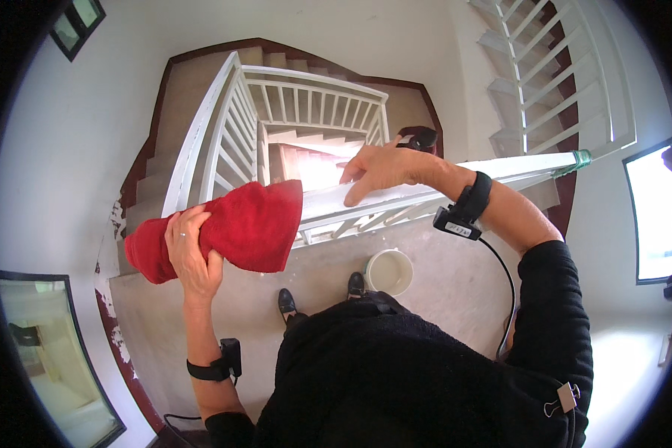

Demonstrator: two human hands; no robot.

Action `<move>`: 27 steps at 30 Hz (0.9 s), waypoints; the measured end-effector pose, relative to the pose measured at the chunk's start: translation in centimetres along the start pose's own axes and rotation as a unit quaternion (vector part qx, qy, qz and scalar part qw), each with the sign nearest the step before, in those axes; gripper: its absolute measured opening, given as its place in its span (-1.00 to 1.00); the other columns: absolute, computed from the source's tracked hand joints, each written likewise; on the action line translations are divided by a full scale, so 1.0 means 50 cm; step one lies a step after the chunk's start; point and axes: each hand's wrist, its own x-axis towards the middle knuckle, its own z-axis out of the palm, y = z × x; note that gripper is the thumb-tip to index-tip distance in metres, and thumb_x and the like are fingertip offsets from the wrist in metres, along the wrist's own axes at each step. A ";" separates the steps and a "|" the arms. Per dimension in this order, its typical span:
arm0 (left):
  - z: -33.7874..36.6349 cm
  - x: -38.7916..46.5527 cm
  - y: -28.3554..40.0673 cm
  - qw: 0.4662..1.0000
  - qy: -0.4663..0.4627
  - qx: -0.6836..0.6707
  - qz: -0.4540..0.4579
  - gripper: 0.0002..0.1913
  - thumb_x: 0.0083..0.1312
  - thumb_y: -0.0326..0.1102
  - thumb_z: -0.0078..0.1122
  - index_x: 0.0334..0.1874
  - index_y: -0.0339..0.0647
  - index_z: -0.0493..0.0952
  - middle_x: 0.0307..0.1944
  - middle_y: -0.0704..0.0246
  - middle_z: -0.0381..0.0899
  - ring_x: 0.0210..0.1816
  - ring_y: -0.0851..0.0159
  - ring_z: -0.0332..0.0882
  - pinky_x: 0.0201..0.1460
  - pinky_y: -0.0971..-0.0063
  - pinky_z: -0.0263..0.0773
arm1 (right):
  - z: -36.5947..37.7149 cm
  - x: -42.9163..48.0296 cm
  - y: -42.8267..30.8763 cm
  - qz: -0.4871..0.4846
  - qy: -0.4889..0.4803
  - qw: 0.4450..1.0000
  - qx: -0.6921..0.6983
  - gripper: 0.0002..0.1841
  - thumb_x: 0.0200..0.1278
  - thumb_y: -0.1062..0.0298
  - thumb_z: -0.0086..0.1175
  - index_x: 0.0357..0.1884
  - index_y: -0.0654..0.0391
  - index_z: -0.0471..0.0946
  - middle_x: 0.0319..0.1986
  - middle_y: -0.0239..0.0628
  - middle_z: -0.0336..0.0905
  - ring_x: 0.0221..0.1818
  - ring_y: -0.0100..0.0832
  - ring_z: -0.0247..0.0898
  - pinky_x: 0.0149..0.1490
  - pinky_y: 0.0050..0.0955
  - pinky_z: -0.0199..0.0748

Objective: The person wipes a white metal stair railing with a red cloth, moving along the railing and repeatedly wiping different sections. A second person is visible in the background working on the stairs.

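A red terry towel point(252, 227) is bunched over the left end of the white handrail point(327, 204). My left hand point(193, 249) grips it from above, with the fingers spread across the folds. The cloth hides the rail beneath it. To the right, my right hand point(378, 171) rests over the bare rail with its fingers apart and no cloth in it. Some of its fingertips are hidden on the far side.
A white bucket point(389, 271) stands on the landing by my right foot. Beyond the rail, white balusters point(308, 106) surround an open stairwell. Stairs point(521, 84) run along the right. Green wrapping point(581, 161) circles the rail's right end. A dark object point(419, 140), unclear, shows past my right hand.
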 end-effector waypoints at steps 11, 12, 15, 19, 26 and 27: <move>0.004 -0.002 -0.008 1.000 0.008 0.006 0.012 -0.49 0.03 -0.38 0.01 0.11 -0.31 0.49 0.12 0.10 0.58 0.19 -0.02 0.51 0.49 -0.03 0.18 | -0.003 0.014 0.018 -0.003 0.009 0.998 0.060 -0.43 -0.08 0.20 0.41 0.04 0.26 0.68 -0.20 -0.20 0.69 -0.13 -0.37 0.56 -0.06 -0.40 0.50; 0.006 -0.002 -0.008 1.000 0.008 0.007 0.008 -0.49 0.03 -0.38 0.01 0.11 -0.31 0.49 0.12 0.10 0.58 0.19 -0.02 0.51 0.49 -0.03 0.18 | 0.000 0.013 0.016 -0.023 0.007 0.999 0.033 -0.44 -0.08 0.24 0.40 0.05 0.26 0.68 -0.19 -0.20 0.69 -0.12 -0.37 0.56 -0.05 -0.40 0.50; 0.009 0.000 -0.008 1.000 0.004 0.003 -0.002 -0.49 0.02 -0.39 0.00 0.10 -0.31 0.50 0.12 0.10 0.58 0.19 -0.02 0.51 0.49 -0.02 0.18 | 0.009 0.009 0.010 -0.012 0.042 0.998 -0.038 -0.45 -0.07 0.31 0.39 0.06 0.26 0.68 -0.16 -0.20 0.67 -0.10 -0.35 0.54 -0.03 -0.41 0.49; 0.004 0.003 -0.009 1.000 0.004 0.003 0.010 -0.47 0.00 -0.39 -0.01 0.11 -0.30 0.50 0.13 0.11 0.59 0.18 -0.02 0.51 0.49 -0.01 0.18 | 0.003 0.006 0.009 -0.016 0.010 0.999 0.039 -0.44 -0.02 0.21 0.35 0.08 0.27 0.65 -0.17 -0.19 0.67 -0.10 -0.36 0.53 0.00 -0.44 0.47; 0.006 -0.001 -0.003 1.000 0.011 0.001 0.002 -0.47 0.00 -0.40 -0.01 0.12 -0.30 0.49 0.12 0.11 0.59 0.19 -0.02 0.51 0.49 -0.02 0.17 | 0.006 0.019 0.009 0.012 0.015 1.000 0.021 -0.48 -0.05 0.31 0.39 0.05 0.23 0.69 -0.18 -0.23 0.67 -0.10 -0.35 0.53 -0.02 -0.44 0.47; 0.006 0.000 -0.001 1.000 0.004 0.004 -0.004 -0.47 0.00 -0.40 -0.01 0.12 -0.30 0.49 0.12 0.11 0.59 0.19 -0.02 0.51 0.49 -0.02 0.17 | 0.008 0.018 0.007 0.034 0.030 0.999 0.018 -0.48 -0.06 0.31 0.40 0.05 0.23 0.69 -0.18 -0.23 0.67 -0.10 -0.35 0.53 -0.03 -0.44 0.47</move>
